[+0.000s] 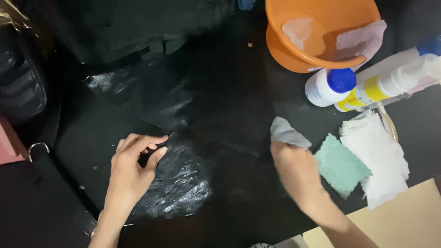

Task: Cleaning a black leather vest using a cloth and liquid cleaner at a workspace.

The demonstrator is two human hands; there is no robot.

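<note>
Head view, looking down: the biggest thing under me is a sheet of shiny black leather point(183, 183), wrinkled and glossy, spread flat across the dark work surface point(229, 59). At the top right sits an orange plastic basin point(317, 55) with a pinkish cloth point(360, 41) draped over its rim. Just below it lie a white bottle with a blue cap point(328, 87) and a white and yellow spray bottle point(390, 85), both on their sides. Further right is a pile of white cloths point(379, 156), with a mint-green cloth point(340, 165) lying beside it. My left hand point(133, 170) rests on the leather, fingers bent and thumb meeting them in a loose pinch; whether it holds anything I cannot tell. My right hand point(296, 170), blurred, is closed around a small grey cloth point(287, 133), just right of the leather.
</note>
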